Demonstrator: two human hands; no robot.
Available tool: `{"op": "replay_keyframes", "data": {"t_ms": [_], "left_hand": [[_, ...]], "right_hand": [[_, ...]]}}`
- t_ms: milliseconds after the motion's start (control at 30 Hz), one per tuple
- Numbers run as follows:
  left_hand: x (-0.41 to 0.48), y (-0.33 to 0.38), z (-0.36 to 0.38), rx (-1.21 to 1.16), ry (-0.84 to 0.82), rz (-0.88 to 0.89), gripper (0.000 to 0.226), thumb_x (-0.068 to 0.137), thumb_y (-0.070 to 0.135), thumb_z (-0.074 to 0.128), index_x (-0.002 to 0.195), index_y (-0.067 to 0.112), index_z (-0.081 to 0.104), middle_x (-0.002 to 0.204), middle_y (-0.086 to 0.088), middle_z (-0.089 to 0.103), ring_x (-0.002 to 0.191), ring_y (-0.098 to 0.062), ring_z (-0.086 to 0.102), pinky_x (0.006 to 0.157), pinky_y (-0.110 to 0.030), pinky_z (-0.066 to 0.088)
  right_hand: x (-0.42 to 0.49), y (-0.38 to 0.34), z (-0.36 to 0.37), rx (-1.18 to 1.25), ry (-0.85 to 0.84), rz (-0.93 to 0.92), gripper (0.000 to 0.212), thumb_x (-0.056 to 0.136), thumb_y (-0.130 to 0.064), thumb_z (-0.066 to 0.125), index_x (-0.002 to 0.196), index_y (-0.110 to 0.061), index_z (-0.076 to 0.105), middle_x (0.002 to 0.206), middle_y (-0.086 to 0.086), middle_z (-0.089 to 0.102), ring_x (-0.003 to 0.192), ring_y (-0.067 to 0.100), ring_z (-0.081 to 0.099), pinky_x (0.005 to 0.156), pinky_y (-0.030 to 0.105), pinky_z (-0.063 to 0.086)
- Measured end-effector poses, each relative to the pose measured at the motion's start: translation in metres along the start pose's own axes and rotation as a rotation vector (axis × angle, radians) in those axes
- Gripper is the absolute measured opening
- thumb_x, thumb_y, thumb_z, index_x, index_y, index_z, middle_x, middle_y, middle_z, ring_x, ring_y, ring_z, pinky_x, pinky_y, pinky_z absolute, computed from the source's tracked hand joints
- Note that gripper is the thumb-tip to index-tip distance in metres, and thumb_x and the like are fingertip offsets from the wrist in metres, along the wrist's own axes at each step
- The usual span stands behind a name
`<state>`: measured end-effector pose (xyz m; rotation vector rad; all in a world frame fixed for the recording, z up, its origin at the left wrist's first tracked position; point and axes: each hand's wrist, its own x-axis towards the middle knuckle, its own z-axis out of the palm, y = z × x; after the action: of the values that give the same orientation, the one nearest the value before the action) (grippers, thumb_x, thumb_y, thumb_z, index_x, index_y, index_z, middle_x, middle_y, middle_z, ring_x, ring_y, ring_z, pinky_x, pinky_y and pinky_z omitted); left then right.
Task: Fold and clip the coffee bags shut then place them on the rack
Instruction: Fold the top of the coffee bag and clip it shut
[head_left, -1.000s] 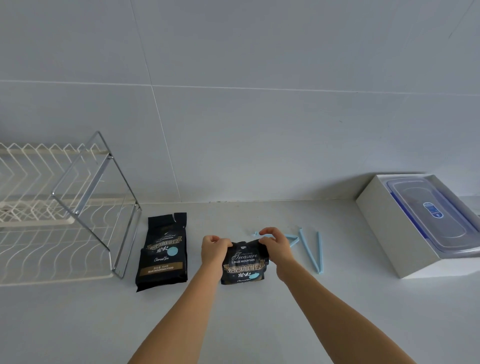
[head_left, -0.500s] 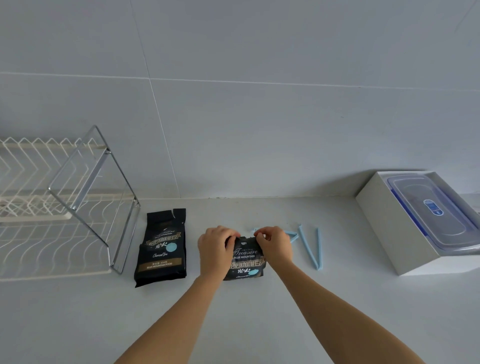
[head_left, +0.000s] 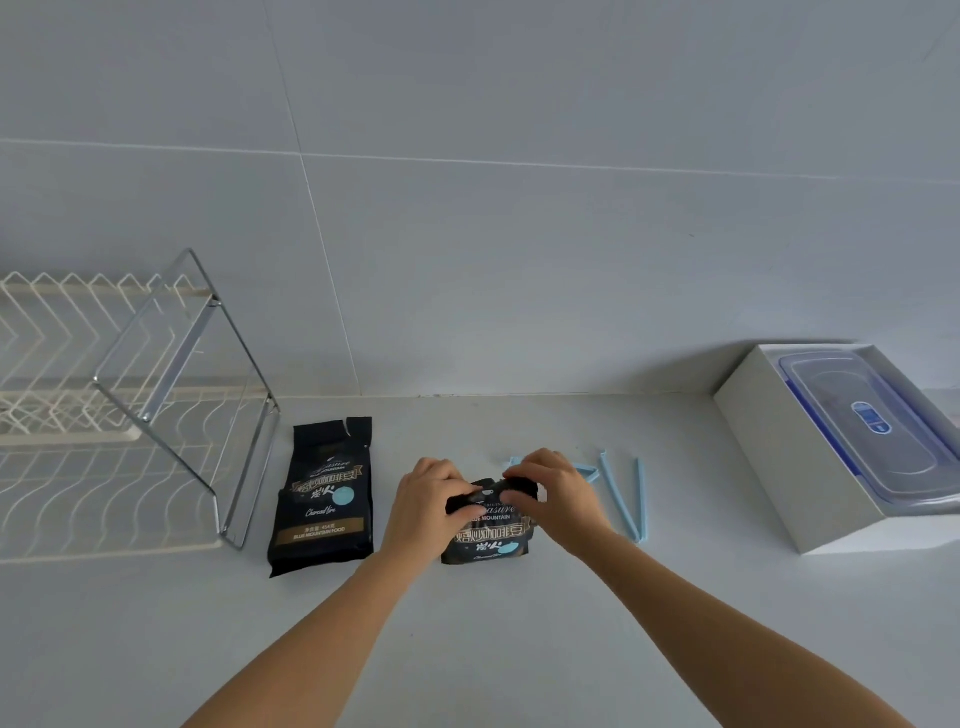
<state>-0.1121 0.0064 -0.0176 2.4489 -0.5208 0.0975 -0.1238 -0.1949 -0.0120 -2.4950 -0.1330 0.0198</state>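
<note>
A black coffee bag (head_left: 488, 540) lies on the white counter in front of me, its top rolled down. My left hand (head_left: 423, 506) grips the left end of that fold and my right hand (head_left: 558, 493) pinches the right end. A second black coffee bag (head_left: 324, 496) lies flat to the left, its torn top open. Light blue clips (head_left: 623, 496) lie just right of my right hand; one more is partly hidden behind that hand. The wire rack (head_left: 124, 415) with a chrome frame stands at the far left.
A white box (head_left: 769, 447) holding a clear lidded container (head_left: 872, 426) with blue trim sits at the right. A tiled wall runs along the back of the counter.
Both hands have rolled the top of the middle bag further down toward me, so the bag looks shorter. The view has shifted a little. The other bag and the clips have not moved.
</note>
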Motion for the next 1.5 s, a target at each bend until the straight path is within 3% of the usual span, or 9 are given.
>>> {"op": "replay_keyframes", "data": {"t_ms": [167, 400, 700, 833, 1033, 1167, 1300, 1400, 1500], "left_hand": [[0.002, 0.004, -0.002, -0.089, -0.018, -0.025, 0.02, 0.074, 0.029, 0.075, 0.086, 0.013, 0.075, 0.077, -0.001, 0.063, 0.08, -0.019, 0.051, 0.069, -0.034, 0.043], [0.004, 0.007, -0.006, -0.162, -0.068, -0.086, 0.017, 0.076, 0.027, 0.073, 0.084, 0.012, 0.074, 0.072, 0.008, 0.054, 0.075, -0.011, 0.048, 0.065, -0.026, 0.039], [0.008, 0.006, -0.014, -0.126, -0.167, -0.094, 0.018, 0.079, 0.032, 0.069, 0.09, 0.018, 0.073, 0.077, 0.009, 0.054, 0.076, -0.012, 0.053, 0.063, -0.025, 0.041], [0.012, 0.011, -0.016, 0.045, -0.205, -0.011, 0.027, 0.084, 0.038, 0.061, 0.102, 0.02, 0.068, 0.09, 0.006, 0.057, 0.085, -0.01, 0.049, 0.065, -0.022, 0.036], [0.017, 0.023, -0.006, 0.044, -0.163, 0.026, 0.025, 0.086, 0.037, 0.058, 0.107, 0.026, 0.067, 0.093, 0.005, 0.061, 0.088, -0.013, 0.053, 0.072, -0.026, 0.043], [0.022, 0.024, 0.0, 0.001, -0.183, 0.018, 0.02, 0.081, 0.032, 0.066, 0.101, 0.028, 0.068, 0.089, 0.007, 0.061, 0.086, -0.013, 0.057, 0.071, -0.025, 0.044], [0.021, 0.019, 0.002, -0.007, -0.173, 0.008, 0.019, 0.081, 0.03, 0.066, 0.099, 0.024, 0.068, 0.089, 0.009, 0.062, 0.082, -0.009, 0.057, 0.071, -0.025, 0.048], [0.018, 0.015, 0.003, -0.02, -0.162, -0.008, 0.016, 0.081, 0.028, 0.066, 0.098, 0.025, 0.069, 0.085, 0.011, 0.06, 0.081, -0.008, 0.056, 0.07, -0.026, 0.047], [0.018, 0.018, 0.003, -0.02, -0.149, -0.017, 0.015, 0.081, 0.027, 0.067, 0.096, 0.025, 0.069, 0.084, 0.012, 0.059, 0.08, -0.009, 0.056, 0.066, -0.022, 0.042]], "right_hand": [[0.0, -0.002, -0.011, -0.068, -0.042, -0.082, 0.018, 0.079, -0.036, 0.069, 0.094, -0.027, 0.071, 0.095, -0.01, 0.059, 0.096, 0.007, 0.046, 0.072, 0.03, 0.047], [0.006, -0.005, -0.009, 0.099, -0.051, -0.008, 0.007, 0.074, -0.019, 0.075, 0.073, -0.014, 0.071, 0.074, -0.005, 0.052, 0.069, 0.005, 0.046, 0.063, 0.03, 0.041], [0.013, 0.0, -0.013, 0.108, -0.124, 0.002, 0.007, 0.072, -0.027, 0.077, 0.077, -0.025, 0.073, 0.078, -0.008, 0.056, 0.071, 0.004, 0.052, 0.067, 0.031, 0.046], [0.015, -0.002, -0.012, 0.11, -0.11, 0.023, 0.007, 0.072, -0.025, 0.077, 0.077, -0.022, 0.073, 0.076, -0.01, 0.054, 0.073, 0.009, 0.054, 0.07, 0.035, 0.049], [0.005, -0.005, -0.002, 0.133, -0.022, 0.107, 0.008, 0.073, -0.026, 0.076, 0.08, -0.027, 0.072, 0.081, -0.01, 0.057, 0.075, 0.008, 0.054, 0.065, 0.024, 0.048], [-0.004, -0.004, 0.002, 0.212, 0.032, 0.166, 0.011, 0.072, -0.026, 0.075, 0.081, -0.031, 0.072, 0.086, -0.005, 0.06, 0.079, 0.008, 0.056, 0.071, 0.028, 0.051], [0.0, 0.004, -0.013, 0.412, -0.021, 0.188, 0.019, 0.076, -0.043, 0.067, 0.094, -0.036, 0.065, 0.086, -0.015, 0.066, 0.086, -0.005, 0.061, 0.071, 0.01, 0.049], [0.0, 0.04, -0.026, 0.442, 0.183, 0.338, 0.029, 0.082, -0.042, 0.066, 0.106, -0.025, 0.062, 0.099, -0.005, 0.066, 0.095, 0.004, 0.061, 0.083, 0.021, 0.049], [-0.012, 0.093, -0.031, 0.291, 0.317, 0.696, 0.045, 0.081, -0.033, 0.071, 0.117, -0.01, 0.056, 0.119, 0.015, 0.055, 0.112, 0.029, 0.053, 0.096, 0.037, 0.043]]}}
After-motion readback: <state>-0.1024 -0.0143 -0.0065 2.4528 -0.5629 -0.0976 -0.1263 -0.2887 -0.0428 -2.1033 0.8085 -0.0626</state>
